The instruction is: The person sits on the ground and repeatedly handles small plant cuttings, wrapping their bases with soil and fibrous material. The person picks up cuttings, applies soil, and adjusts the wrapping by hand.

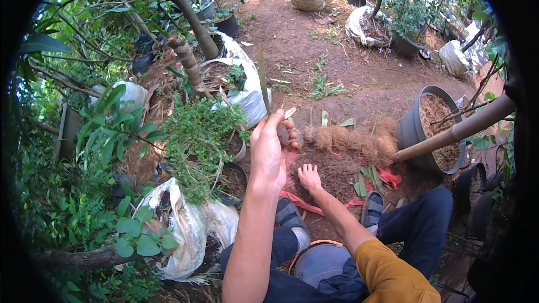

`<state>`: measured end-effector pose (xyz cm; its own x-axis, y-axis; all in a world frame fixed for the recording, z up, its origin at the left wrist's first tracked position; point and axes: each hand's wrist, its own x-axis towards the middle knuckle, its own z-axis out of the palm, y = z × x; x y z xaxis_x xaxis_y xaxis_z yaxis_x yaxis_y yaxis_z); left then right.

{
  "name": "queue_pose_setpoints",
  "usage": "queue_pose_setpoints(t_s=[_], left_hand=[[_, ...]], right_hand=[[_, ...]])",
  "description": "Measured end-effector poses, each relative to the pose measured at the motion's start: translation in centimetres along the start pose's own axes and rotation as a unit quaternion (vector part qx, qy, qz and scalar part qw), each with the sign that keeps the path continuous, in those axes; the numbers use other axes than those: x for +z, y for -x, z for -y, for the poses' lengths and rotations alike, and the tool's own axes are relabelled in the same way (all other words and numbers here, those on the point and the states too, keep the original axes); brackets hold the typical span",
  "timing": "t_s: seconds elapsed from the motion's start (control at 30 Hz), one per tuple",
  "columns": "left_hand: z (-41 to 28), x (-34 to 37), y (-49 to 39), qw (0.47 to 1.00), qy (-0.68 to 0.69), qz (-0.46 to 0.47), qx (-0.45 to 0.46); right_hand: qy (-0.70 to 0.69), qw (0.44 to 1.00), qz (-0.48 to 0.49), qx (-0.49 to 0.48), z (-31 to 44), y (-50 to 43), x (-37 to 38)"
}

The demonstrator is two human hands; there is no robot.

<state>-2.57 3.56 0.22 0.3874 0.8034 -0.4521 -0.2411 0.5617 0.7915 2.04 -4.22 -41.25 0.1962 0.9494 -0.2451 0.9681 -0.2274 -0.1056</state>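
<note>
My left hand (269,145), raised at the centre, is closed around the base of a plant cutting with a long upright leaf (263,80); a dark clump at its base shows between the fingers. Lower and to the right, my right hand (310,176) rests on a heap of dark, loose potting mix (332,176) on red plastic sheeting (389,177). Whether its fingers hold any of the mix cannot be seen. Beyond the heap lies a row of brown fibre balls (337,138). Cut green leaf pieces (365,182) lie at the heap's right side.
A grey pot of fibrous material (414,128) tilts at the right, a bamboo pole (459,130) slanting across it. White sacks (250,92) and leafy plants (202,143) crowd the left. Sandalled feet (372,208) flank the heap. Potted plants line the dirt path (282,38).
</note>
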Motion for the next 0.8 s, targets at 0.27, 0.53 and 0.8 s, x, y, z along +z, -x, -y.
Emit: queue_pose_setpoints(t_s=[0.27,0.53,0.8], left_hand=[[-0.1,-0.9,-0.4,1.0,-0.009,0.006,0.004],[-0.8,-1.6,-0.1,1.0,-0.008,-0.005,0.009],[-0.2,-1.4,0.2,1.0,-0.006,0.001,0.013]], right_hand=[[-0.131,0.991,0.026,-0.001,-1.8,0.0,-1.2],[-0.54,0.826,0.021,0.159,-6.2,-0.3,-4.7],[-0.645,0.723,-0.013,0.245,-7.6,1.0,-8.3]])
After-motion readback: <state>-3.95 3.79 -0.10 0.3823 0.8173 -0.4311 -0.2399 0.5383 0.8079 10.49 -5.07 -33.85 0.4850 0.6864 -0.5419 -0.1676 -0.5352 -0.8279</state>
